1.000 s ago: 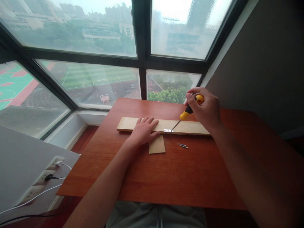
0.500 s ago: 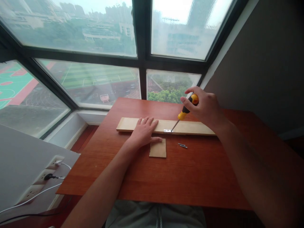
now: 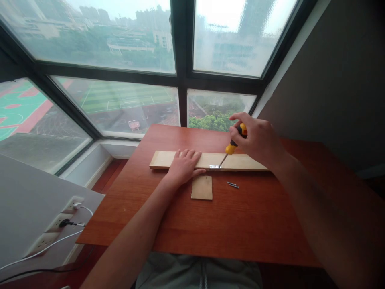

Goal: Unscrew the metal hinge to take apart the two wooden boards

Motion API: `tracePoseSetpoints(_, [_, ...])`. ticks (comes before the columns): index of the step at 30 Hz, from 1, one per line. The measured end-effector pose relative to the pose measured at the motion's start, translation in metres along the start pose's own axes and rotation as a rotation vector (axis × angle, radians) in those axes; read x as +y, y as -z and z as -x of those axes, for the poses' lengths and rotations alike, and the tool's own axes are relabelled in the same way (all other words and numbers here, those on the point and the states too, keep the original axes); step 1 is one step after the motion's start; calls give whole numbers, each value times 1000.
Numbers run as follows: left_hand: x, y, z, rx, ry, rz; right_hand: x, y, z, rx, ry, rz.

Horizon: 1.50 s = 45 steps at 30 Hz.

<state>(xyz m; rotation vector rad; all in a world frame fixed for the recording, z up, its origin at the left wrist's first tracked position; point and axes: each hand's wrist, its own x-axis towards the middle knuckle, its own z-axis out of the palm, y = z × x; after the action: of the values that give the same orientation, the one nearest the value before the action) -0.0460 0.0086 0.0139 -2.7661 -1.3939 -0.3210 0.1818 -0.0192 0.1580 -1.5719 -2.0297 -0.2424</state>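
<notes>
A long pale wooden board (image 3: 237,161) lies across the table. My left hand (image 3: 185,165) rests flat on its left part, fingers spread, thumb along the front edge. My right hand (image 3: 257,134) is wrapped round the yellow and black handle of a screwdriver (image 3: 231,148), held tilted. The screwdriver's tip meets the right end of a small metal plate (image 3: 214,167) at the board's front edge. In front of the board lies a small square piece of thin wood (image 3: 201,188). Two screws (image 3: 232,185) lie to the right of that piece.
The reddish-brown table (image 3: 252,224) stands against a large window with dark frames (image 3: 181,48). At the lower left, wall sockets (image 3: 57,224) hold plugs with white and black cables. A grey wall (image 3: 337,88) rises on the right.
My right hand has shifted its grip and turned a little on the screwdriver handle. My left thumb has drawn back from the square piece to the board's edge. The view has shifted slightly.
</notes>
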Motion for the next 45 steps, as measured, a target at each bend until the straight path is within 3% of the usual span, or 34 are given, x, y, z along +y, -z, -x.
tracePoseSetpoints(6, [-1,-3,0,19,-13,-6,5,3,-3,-30,1,50])
tracePoseSetpoints(13, [-2,-5,-4,32,-2,-13,8,9,-8,28,-69,401])
tracePoseSetpoints(23, [-2,-5,-5,39,-9,-9,5,13,-10,-99,-50,313])
tracePoseSetpoints(34, [-3,-7,-6,32,-5,3,3,14,-3,-41,27,293])
tracePoseSetpoints(45, [-3,-6,-6,38,-10,6,5,18,-8,-43,-19,277])
